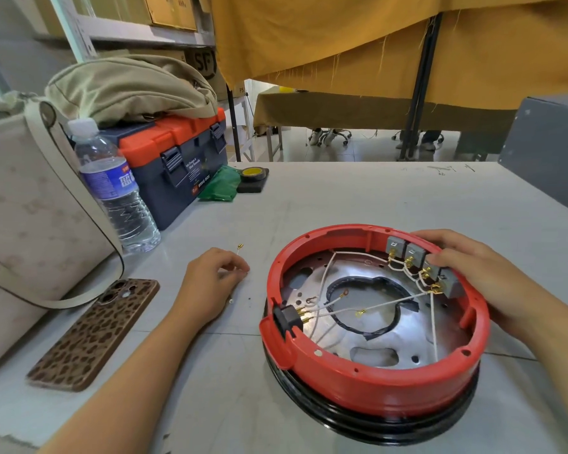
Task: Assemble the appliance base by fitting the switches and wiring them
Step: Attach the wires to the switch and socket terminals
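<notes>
A round red appliance base (368, 385) lies upside down on the table, on a black ring. Several grey switches (415, 253) sit in a row inside its far right wall, with white wires (328, 273) and brass terminals running from them across the metal plate to a black socket (287, 317) on the left wall. My right hand (479, 276) rests on the base's right rim, fingers on the switches. My left hand (214, 283) lies on the table left of the base, fingertips pinched on a short white wire (239, 252) with a brass terminal at its far end.
A phone in a leopard-print case (95, 332) lies at the near left. A water bottle (112, 191), a cream bag (20, 208) and a blue-and-orange toolbox (177, 162) stand along the left. A tape roll (253, 173) and green packet sit further back. A grey box (548, 158) stands at right.
</notes>
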### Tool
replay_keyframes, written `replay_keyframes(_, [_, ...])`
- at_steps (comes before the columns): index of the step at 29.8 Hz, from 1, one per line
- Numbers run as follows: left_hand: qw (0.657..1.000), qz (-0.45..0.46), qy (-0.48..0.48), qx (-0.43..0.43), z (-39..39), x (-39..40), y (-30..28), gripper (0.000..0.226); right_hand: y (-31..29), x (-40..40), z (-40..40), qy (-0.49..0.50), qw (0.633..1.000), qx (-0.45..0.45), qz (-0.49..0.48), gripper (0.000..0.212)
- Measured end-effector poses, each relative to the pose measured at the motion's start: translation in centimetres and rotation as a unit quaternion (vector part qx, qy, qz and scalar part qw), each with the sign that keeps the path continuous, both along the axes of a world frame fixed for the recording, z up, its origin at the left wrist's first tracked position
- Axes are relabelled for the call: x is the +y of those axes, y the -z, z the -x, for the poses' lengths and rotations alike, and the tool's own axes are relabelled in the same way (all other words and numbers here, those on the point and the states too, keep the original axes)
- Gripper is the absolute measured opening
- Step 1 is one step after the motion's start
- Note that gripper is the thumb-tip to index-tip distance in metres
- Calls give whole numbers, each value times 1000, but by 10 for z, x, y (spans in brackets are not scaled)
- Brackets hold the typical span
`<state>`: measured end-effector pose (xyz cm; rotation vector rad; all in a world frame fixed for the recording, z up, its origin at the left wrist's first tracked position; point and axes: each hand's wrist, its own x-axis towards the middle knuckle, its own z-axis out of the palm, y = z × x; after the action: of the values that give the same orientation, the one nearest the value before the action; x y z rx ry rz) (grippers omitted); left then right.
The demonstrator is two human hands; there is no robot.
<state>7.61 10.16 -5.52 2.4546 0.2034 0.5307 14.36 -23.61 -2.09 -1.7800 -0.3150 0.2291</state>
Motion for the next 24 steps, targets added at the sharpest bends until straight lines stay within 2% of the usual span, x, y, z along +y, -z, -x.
replay_keyframes(5, [1000,17,-9,-5,0,-1,1,17,0,0,0,-1,1000,2,-4,37])
replay_keyframes(10, [997,18,-70,-5,0,7,-1,4,0,0,-1,-4,1000,6,-5,37])
replay_keyframes(15, [997,20,-35,61,2,9,-1,6,0,1,0,2,1000,5,-6,37])
replay_keyframes(24, [999,-35,-11,39,1,6,1,11,-2,2,3,6,1000,0,1,37])
